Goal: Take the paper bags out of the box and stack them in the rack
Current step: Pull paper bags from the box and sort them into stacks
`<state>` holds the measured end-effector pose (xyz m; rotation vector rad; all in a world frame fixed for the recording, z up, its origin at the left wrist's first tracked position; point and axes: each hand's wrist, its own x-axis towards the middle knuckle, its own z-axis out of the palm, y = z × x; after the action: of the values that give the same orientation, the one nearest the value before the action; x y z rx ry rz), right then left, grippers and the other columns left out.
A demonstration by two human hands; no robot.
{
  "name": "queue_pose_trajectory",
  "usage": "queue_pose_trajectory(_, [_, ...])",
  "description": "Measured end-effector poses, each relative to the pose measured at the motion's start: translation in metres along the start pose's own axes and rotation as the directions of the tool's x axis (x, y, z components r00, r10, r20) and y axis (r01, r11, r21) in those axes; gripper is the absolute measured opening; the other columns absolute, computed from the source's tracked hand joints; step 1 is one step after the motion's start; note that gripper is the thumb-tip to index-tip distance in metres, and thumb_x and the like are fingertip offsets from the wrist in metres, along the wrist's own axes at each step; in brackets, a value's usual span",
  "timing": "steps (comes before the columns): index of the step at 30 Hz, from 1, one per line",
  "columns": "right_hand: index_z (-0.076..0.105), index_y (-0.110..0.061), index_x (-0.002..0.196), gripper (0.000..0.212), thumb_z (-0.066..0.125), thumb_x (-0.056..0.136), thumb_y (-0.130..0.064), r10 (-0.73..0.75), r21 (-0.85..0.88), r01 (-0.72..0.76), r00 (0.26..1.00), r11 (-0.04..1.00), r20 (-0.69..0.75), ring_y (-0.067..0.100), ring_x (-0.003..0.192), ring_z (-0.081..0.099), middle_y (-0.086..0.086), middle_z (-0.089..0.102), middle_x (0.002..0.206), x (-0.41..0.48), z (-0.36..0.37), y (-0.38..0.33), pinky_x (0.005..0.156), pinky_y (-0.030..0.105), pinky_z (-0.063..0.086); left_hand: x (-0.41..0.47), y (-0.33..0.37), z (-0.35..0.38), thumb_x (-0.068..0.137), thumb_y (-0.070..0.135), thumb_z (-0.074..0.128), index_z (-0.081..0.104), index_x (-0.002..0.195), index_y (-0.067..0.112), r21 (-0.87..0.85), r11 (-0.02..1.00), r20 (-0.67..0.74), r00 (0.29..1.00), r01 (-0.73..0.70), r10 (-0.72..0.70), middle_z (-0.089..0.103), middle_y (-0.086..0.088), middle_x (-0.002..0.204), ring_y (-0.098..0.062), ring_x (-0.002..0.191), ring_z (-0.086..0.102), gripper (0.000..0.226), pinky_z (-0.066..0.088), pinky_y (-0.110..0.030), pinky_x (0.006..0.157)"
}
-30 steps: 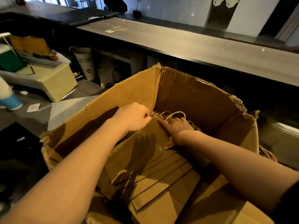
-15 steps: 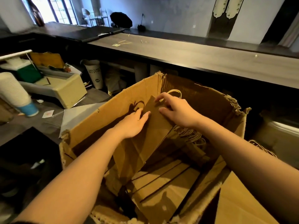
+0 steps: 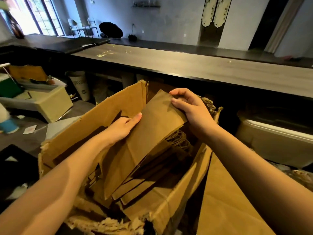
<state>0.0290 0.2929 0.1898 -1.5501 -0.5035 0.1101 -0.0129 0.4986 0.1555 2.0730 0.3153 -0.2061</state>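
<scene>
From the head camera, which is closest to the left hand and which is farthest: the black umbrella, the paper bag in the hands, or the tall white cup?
1. Paper bag: right against the left hand, above the box.
2. Tall white cup: off to the left, behind the box.
3. Black umbrella: way back, by the far wall.

The left hand [image 3: 122, 128] hides its fingers behind the paper bag [image 3: 152, 133], thumb alone showing. That bag covers part of the twine handles [image 3: 177, 141]; deeper bags [image 3: 135, 189] in the box [image 3: 108, 116] sink into shadow. The white cup [image 3: 81, 85] bears unreadable print; a blue-based object [image 3: 7, 124] at the left edge is blurred and cut off
</scene>
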Motion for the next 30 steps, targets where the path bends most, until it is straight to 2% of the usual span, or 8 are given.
queue_pose_trajectory(2, [0.059, -0.019, 0.104, 0.013, 0.054, 0.094, -0.012, 0.036, 0.108, -0.029, 0.997, 0.994, -0.064, 0.007, 0.072, 0.058, -0.001, 0.061, 0.087, -0.005, -0.014, -0.006, 0.058, 0.016, 0.046, -0.005, 0.018, 0.006, 0.089, 0.058, 0.037, 0.067, 0.093, 0.021, -0.026, 0.998, -0.012, 0.998, -0.059, 0.059, 0.069, 0.0, 0.096, -0.018, 0.092, 0.064, 0.048, 0.049, -0.03, 0.086])
queue_pose_trajectory(4, [0.058, -0.015, 0.106, 0.014, 0.054, 0.093, -0.011, 0.09, 0.226, -0.061, 0.989, 0.972, -0.12, 0.008, 0.074, 0.057, 0.001, 0.06, 0.089, -0.007, -0.026, -0.012, 0.056, 0.016, 0.046, -0.008, 0.036, 0.011, 0.09, 0.054, 0.041, 0.068, 0.089, 0.023, -0.065, 0.992, -0.036, 0.994, -0.109, 0.107, 0.069, 0.002, 0.091, -0.016, 0.087, 0.065, 0.041, 0.049, -0.026, 0.076])
queue_pose_trajectory(8, [0.062, -0.017, 0.096, 0.009, 0.059, 0.09, -0.012, 0.215, 0.416, -0.087, 0.938, 0.905, -0.271, 0.014, 0.083, 0.057, 0.002, 0.062, 0.09, -0.01, -0.052, -0.018, 0.065, 0.021, 0.047, -0.007, 0.067, 0.026, 0.088, 0.055, 0.048, 0.068, 0.088, 0.025, -0.172, 0.973, -0.077, 0.987, -0.154, 0.142, 0.069, 0.003, 0.088, -0.013, 0.083, 0.064, 0.036, 0.047, -0.024, 0.071])
queue_pose_trajectory(14, [0.062, -0.016, 0.093, 0.004, 0.059, 0.091, -0.016, 0.127, 0.125, -0.083, 0.91, 0.989, -0.394, 0.016, 0.085, 0.059, 0.004, 0.063, 0.091, -0.009, -0.08, -0.009, 0.071, 0.026, 0.048, -0.002, 0.079, 0.049, 0.085, 0.058, 0.052, 0.065, 0.084, 0.026, -0.241, 0.962, -0.156, 0.983, -0.131, 0.095, 0.066, 0.003, 0.086, -0.012, 0.081, 0.059, 0.034, 0.041, -0.024, 0.065])
queue_pose_trajectory(19, [0.061, -0.016, 0.095, 0.005, 0.058, 0.092, -0.018, -0.015, -0.07, -0.008, 0.948, 0.998, -0.317, 0.018, 0.093, 0.061, 0.007, 0.065, 0.098, 0.004, -0.079, -0.006, 0.079, 0.027, 0.049, -0.011, 0.063, 0.036, 0.085, 0.056, 0.052, 0.064, 0.09, 0.028, -0.274, 0.953, -0.274, 0.96, -0.131, 0.053, 0.064, 0.002, 0.092, -0.016, 0.086, 0.057, 0.031, 0.041, -0.029, 0.071])
queue_pose_trajectory(23, [0.06, -0.016, 0.103, 0.011, 0.057, 0.093, -0.019, -0.08, -0.158, 0.046, 0.974, 0.986, -0.213, 0.013, 0.097, 0.063, 0.003, 0.067, 0.099, 0.023, -0.061, -0.001, 0.083, 0.025, 0.051, -0.02, 0.045, 0.007, 0.086, 0.054, 0.054, 0.065, 0.086, 0.028, -0.283, 0.949, -0.44, 0.898, -0.14, 0.002, 0.066, 0.003, 0.091, -0.017, 0.088, 0.061, 0.028, 0.046, -0.032, 0.08])
queue_pose_trajectory(26, [0.06, -0.014, 0.102, 0.01, 0.054, 0.094, -0.016, -0.11, -0.22, 0.061, 0.971, 0.974, -0.214, 0.013, 0.094, 0.064, 0.005, 0.068, 0.098, 0.037, -0.042, 0.005, 0.082, 0.027, 0.052, -0.021, 0.027, -0.007, 0.084, 0.055, 0.057, 0.067, 0.081, 0.027, -0.307, 0.938, -0.567, 0.822, -0.159, -0.046, 0.068, 0.0, 0.089, -0.021, 0.094, 0.063, 0.031, 0.049, -0.037, 0.087])
queue_pose_trajectory(30, [0.063, -0.015, 0.094, 0.009, 0.053, 0.094, -0.016, -0.127, -0.355, 0.073, 0.983, 0.932, -0.133, 0.017, 0.081, 0.066, 0.003, 0.068, 0.082, 0.055, -0.006, 0.017, 0.079, 0.037, 0.056, -0.023, 0.009, -0.013, 0.087, 0.053, 0.055, 0.067, 0.082, 0.014, -0.328, 0.926, -0.638, 0.767, -0.186, -0.071, 0.067, -0.009, 0.09, -0.023, 0.087, 0.061, 0.041, 0.047, -0.034, 0.077])
